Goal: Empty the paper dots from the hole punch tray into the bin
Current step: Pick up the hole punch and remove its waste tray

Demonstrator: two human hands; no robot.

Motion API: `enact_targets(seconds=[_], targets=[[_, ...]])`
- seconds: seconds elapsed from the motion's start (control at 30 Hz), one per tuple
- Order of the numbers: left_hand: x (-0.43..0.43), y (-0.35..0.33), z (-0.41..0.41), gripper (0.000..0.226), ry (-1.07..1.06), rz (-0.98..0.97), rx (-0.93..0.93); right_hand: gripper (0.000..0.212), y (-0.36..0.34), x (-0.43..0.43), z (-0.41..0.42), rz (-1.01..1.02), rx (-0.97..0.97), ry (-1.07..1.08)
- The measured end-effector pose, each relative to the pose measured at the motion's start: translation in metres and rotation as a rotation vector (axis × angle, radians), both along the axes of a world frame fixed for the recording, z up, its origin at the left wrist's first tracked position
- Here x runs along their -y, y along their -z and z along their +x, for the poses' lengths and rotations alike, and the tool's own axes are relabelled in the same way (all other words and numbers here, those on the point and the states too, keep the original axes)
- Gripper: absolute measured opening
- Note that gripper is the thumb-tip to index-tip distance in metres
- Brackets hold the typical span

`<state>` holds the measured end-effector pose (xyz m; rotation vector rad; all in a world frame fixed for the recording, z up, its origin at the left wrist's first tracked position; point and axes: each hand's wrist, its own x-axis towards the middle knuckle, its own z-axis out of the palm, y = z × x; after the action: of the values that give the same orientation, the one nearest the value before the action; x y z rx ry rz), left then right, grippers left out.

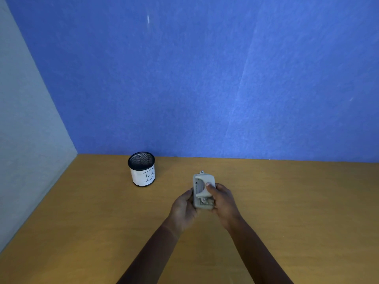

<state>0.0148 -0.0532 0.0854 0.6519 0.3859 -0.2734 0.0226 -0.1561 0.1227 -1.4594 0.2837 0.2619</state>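
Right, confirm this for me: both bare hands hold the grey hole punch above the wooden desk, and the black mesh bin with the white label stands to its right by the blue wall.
One detail is wrong. In the head view the black mesh bin with the white label stands to the left of the grey hole punch, not the right. The rest holds: the left hand and right hand both hold it above the wooden desk, bin by the blue wall.

place: likely office cubicle — blue partition point(205, 78) | wooden desk point(297, 201)
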Motion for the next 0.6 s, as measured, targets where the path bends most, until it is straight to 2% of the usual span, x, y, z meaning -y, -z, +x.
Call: enact_targets(seconds=[0.2,0.6], targets=[[0.008,0.004,-0.004,0.03,0.021,-0.047,0.139,0.029,-0.008,-0.001,0.013,-0.027,0.021,0.066],[0.01,0.006,-0.01,0.031,-0.035,-0.054,0.158,0.031,-0.006,0.001,0.018,-0.099,-0.024,0.014]])
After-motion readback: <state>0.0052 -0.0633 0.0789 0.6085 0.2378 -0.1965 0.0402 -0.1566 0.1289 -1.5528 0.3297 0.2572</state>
